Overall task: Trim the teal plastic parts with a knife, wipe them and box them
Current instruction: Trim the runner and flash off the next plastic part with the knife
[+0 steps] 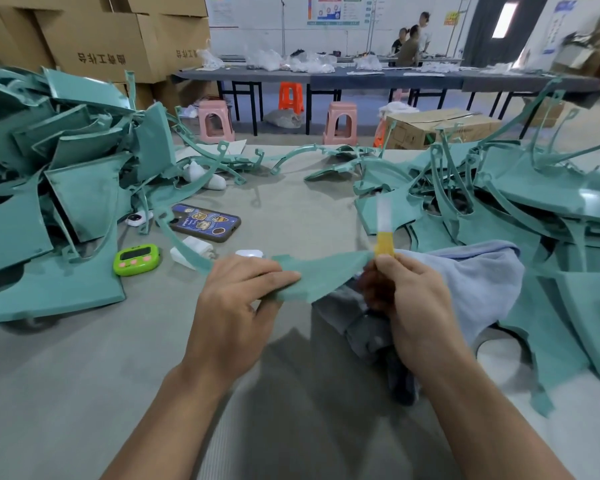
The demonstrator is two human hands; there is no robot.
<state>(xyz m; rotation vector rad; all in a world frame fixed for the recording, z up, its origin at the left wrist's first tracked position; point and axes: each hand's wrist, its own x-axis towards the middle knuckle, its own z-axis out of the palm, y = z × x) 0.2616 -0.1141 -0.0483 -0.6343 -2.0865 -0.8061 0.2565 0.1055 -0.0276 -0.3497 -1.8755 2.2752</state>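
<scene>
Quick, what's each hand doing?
Left hand: grips the teal plastic part.
Right hand: grips the yellow knife, blade up.

left hand (238,299) grips teal part (321,275); right hand (413,303) grips knife (384,233).

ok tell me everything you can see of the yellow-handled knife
The yellow-handled knife is slim: a yellow plastic-looking body with a pale, motion-blurred blade pointing up and away. The right hand pinches its lower end. It meets the right tip of the flat teal plastic part held by the left hand.
</scene>
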